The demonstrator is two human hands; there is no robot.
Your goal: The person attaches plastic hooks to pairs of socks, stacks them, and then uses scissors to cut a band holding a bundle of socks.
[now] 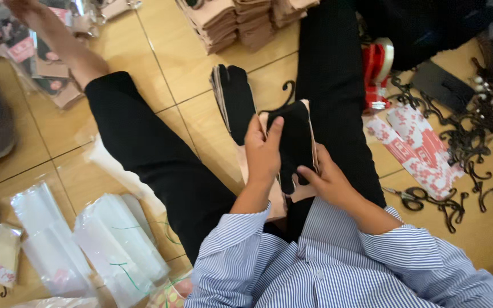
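A wooden floor (166, 51) of pale tan boards was seen from above, w/ the person seated on it, legs in black trousers spread apart; stacks of beige folded goods (229, 20) were set at the top, clear plastic bags (104, 239) at lower left, black plastic hooks (469, 142) and red-and-white printed cards (415, 148) at right, scissors (409, 197) near the cards; a pile of black socks (236, 100) lay on the floor between the legs. A black sock (295, 140) on a beige card was held up between the legs, just above the lap; the left hand (262, 151) was laid flat against its left edge, forefinger stretched up along the fabric, grip closed on the sock; the right hand (329, 179) was clamped on its lower right corner, thumb on the black fabric; both forearms were in blue-striped sleeves, bent inward.
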